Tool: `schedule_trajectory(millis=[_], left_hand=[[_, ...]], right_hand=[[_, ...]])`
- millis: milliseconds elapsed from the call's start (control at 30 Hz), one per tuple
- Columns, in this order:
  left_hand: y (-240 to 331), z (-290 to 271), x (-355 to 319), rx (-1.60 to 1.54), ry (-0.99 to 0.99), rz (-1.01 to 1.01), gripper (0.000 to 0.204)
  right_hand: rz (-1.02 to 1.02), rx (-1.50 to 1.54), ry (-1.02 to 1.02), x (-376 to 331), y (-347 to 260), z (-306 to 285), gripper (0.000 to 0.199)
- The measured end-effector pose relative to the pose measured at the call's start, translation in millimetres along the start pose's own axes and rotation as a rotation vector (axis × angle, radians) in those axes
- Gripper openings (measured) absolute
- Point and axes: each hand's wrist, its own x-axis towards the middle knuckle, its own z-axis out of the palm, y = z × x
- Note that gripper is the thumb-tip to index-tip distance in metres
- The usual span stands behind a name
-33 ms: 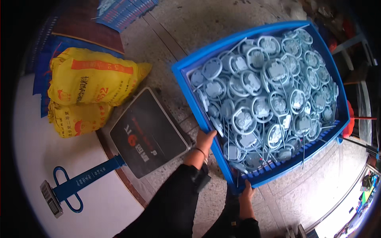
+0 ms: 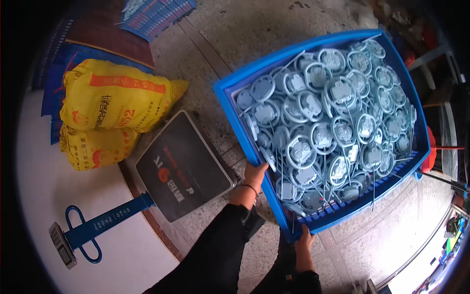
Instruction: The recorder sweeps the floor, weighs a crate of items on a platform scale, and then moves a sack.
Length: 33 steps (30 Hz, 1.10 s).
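A blue plastic crate [image 2: 234,120] fills the right half of the head view, tilted a little. Round grey plastic pieces [image 2: 341,92] are heaped inside it, many with raised rings and thin straight stems. My left hand [image 2: 255,178] is closed around the crate's left rim, near a round piece at the edge. Lower down, my right hand [image 2: 304,240] grips the rim by the near corner, its fingers partly hidden by the crate.
Left of the crate is a platform scale [image 2: 196,161] with a dark top and a blue post [image 2: 110,221]. Beyond it lean yellow sacks [image 2: 115,100]. Another blue crate [image 2: 159,19] stands at the far left. A red object [image 2: 430,149] shows behind the right side.
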Motion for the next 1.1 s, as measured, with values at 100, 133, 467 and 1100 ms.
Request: schedule_trajectory(millis=[100, 133, 467, 1100], left_hand=[[19, -10, 7, 0.165, -0.138, -0.46, 0.043], [26, -11, 5, 0.161, -0.119, -0.374, 0.039], [89, -33, -1, 0.287, -0.235, -0.204, 0.029], [321, -233, -109, 0.392, -0.259, -0.087, 0.02]], right_hand=[[0.174, -0.173, 0.051, -11, -18, 2, 0.047], [0.149, -0.163, 0.005, -6, -16, -5, 0.046], [0.133, -0.176, -0.149, -43, -53, -4, 0.037], [0.778, -0.095, -0.691, -268, -91, 24, 0.036]])
